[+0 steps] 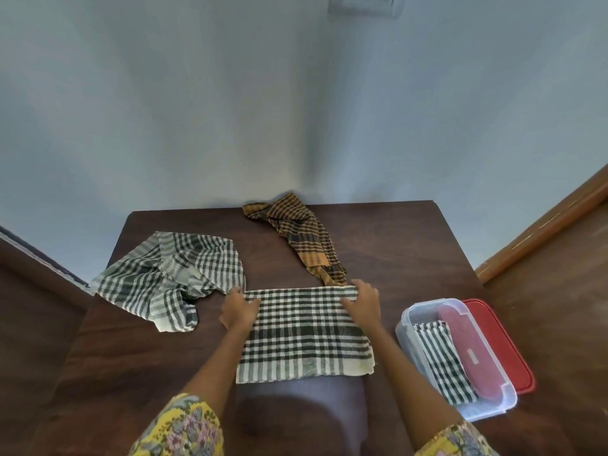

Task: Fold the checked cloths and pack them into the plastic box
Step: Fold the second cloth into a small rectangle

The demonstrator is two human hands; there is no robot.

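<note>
The checked cloth (304,334) being folded lies flat on the bench (394,245), its long axis running from one hand across to the other, and both hands sit at its far edge: the left hand (237,310) on the far-left corner, the right hand (363,302) on the far-right corner. The fingers (351,301) of each hand curl over the edge and seem to pinch it, with the rest of the cloth spreading back from the fingertips toward the person. Judging from that, the next fold would draw this far edge nearer, both hands equally placed. Four checked cloths show: this one, a crumpled dark-and-white cloth (167,278) just left of the left fingers, a brown-orange cloth (301,236) beyond the right fingers, and a folded cloth (442,360) already in the one plastic box (406,327), right of the right hand, with one red lid (506,347) under its far side.
</note>
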